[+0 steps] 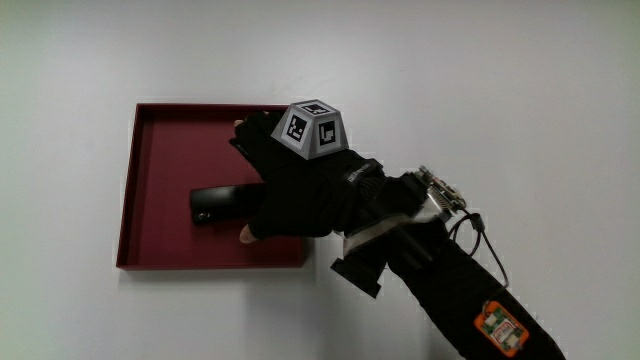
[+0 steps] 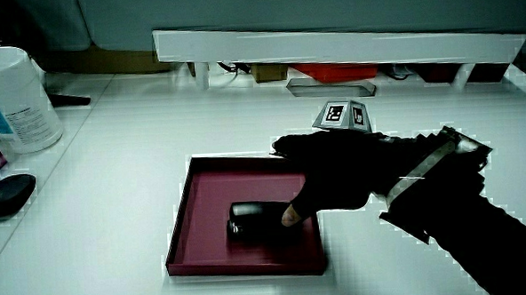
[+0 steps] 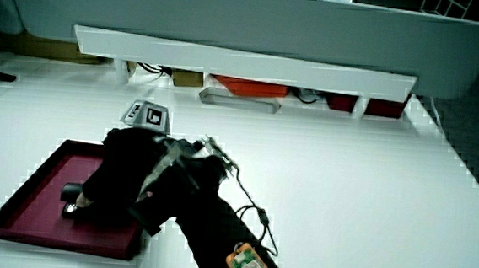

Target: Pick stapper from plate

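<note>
Nearest of all is my forearm (image 1: 470, 295) in its dark sleeve, with a small orange and green tag (image 1: 500, 329) on it and a thin cable looping beside the wrist. It reaches in over the white tabletop (image 1: 520, 90) to my hand (image 1: 290, 190), which lies over the dark red tray (image 1: 150, 180). On the back of my hand sits the grey patterned cube (image 1: 315, 128), plain in both side views too (image 2: 343, 114) (image 3: 145, 113).

Under my hand, on the tray's floor, lies the black stapler (image 1: 222, 204). My fingers curl down onto the end of it that is closer to my palm, and a bare fingertip (image 2: 289, 217) presses against its side in a side view. My thumb (image 1: 246, 234) sits at the stapler's edge nearer to me. So my hand is closed around the stapler, though it rests flat on the tray, not lifted. The stapler's free end pokes out from under my fingers toward the tray's rim, also seen in a side view (image 3: 71, 197).

Well apart from my hand, near the tabletop's edge, stand a white canister of wipes (image 2: 13, 96) and, nearer to me than that, a dark oval object (image 2: 5, 194). Farther from me than my hand runs the low white partition (image 2: 339, 45) with odd items tucked beneath it.
</note>
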Motion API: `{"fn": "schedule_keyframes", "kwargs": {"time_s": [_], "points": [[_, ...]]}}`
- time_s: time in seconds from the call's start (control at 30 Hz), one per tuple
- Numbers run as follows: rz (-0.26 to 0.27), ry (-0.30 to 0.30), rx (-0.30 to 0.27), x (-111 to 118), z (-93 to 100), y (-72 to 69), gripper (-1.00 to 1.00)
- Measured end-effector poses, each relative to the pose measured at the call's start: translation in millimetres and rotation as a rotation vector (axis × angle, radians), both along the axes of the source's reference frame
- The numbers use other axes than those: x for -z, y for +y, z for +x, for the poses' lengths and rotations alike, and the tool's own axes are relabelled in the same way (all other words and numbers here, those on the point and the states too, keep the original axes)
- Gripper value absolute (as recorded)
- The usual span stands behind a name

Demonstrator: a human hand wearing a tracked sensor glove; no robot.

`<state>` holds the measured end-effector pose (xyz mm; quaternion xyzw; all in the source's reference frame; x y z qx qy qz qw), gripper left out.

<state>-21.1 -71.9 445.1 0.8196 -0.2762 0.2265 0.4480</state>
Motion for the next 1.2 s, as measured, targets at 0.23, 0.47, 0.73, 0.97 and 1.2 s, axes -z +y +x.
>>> {"fn": "schedule_keyframes", "kwargs": {"time_s": [0.23, 0.47, 0.73, 0.97, 1.2], "points": [[-0.032, -0.041, -0.009, -22.7, -9.1, 1.8, 0.00], [-0.038, -0.045, -0.023, -38.0, -16.0, 5.9, 0.00], [-0.047, -0.088, -0.041, -44.1, -15.9, 6.1, 0.14], [-0.013, -0.121, -0.062, -43.5, -15.6, 5.5, 0.48], [0.055, -0.157, -0.087, -43.4, -14.2, 6.5, 0.81]]}}
